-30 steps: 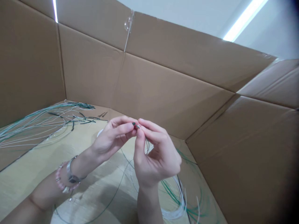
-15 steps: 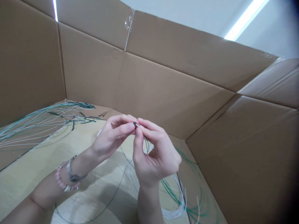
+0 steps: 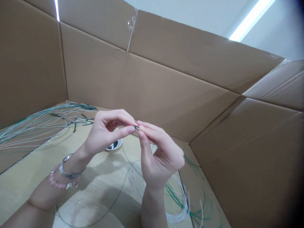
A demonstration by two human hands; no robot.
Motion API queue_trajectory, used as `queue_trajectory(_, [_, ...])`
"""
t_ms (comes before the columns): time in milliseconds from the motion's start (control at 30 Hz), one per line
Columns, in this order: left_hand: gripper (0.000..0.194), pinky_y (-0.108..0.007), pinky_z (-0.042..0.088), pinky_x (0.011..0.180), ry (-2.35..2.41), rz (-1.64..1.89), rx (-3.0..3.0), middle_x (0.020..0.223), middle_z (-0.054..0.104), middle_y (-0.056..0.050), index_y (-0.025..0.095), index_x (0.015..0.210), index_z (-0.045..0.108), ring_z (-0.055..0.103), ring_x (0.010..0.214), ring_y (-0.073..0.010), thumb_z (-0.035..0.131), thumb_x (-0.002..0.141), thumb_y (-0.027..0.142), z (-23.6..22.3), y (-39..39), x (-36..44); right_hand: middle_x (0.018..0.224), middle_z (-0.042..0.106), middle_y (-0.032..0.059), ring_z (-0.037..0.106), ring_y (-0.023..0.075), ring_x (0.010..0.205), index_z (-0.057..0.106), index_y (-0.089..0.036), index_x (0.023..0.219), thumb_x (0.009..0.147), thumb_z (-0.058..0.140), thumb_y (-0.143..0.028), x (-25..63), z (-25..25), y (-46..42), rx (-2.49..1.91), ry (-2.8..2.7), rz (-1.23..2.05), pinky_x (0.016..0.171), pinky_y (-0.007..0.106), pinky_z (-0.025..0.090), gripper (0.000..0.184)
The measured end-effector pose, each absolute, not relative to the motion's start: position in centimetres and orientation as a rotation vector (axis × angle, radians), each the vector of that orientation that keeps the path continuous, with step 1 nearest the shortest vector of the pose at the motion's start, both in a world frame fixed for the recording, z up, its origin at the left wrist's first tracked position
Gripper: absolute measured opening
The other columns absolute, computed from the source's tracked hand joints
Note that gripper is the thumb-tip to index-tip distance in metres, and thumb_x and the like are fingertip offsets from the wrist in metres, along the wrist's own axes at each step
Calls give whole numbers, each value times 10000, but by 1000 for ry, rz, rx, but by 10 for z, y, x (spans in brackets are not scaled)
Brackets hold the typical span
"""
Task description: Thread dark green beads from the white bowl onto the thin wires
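Just in front of me, my left hand (image 3: 102,133) pinches a tiny dark green piece (image 3: 135,127) between thumb and forefinger. Touching it is a thin pale, shiny wire tip (image 3: 138,129), gripped by the closed thumb and fingers of my right hand (image 3: 161,155). The fingertips of both hands nearly meet, and they hide most of the two parts, so I cannot tell how far one is in the other. Below and behind my left hand stands a small white bowl (image 3: 120,144) with dark small pieces (image 3: 113,145) inside.
A thin green wire (image 3: 111,207) curves over the pale table (image 3: 95,196). Coiled white and green wires (image 3: 182,212) lie to the right. Wires with dark beaded-looking ends (image 3: 30,128) spread out at the left. Cardboard walls (image 3: 166,85) enclose the table.
My left hand has shifted slightly left and up with its fingers straighter, uncovering the white bowl. The right hand stays nearly in place, and the dark green piece shows less.
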State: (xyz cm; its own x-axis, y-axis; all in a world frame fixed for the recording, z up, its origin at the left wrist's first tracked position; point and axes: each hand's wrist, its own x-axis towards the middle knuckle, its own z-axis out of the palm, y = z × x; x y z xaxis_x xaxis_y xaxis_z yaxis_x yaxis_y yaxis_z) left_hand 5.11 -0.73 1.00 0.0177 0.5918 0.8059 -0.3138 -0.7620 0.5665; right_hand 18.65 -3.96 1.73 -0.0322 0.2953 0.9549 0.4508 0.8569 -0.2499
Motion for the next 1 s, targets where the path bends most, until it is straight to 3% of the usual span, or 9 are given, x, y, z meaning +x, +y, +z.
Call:
queue_trajectory(200, [124,-178,519,584,367,1904,1744,719,688,-11,181,747,720,628,667,-94,711,723,60,12,-7,47,779,667,-2,623,87,697,664,-185,859,759,649,-20,190,21,-43,-692,-1578,-420,630,219,534,193])
queue_trajectory(367, [132,-208,525,608,388,1932,1863,742,696,-24,176,781,718,637,706,-113,701,733,55,13,-11,46,754,629,-10,583,67,619,664,-193,892,769,648,-41,189,21,-46,-734,-1634,-432,530,185,497,196])
queue_trajectory(1000, [105,-210,510,615,527,1902,2163,760,688,-10,168,773,677,642,695,-106,682,741,68,15,-12,41,762,590,-8,550,58,621,652,-179,887,800,609,-50,194,22,-51,-837,-1753,-414,537,174,466,162])
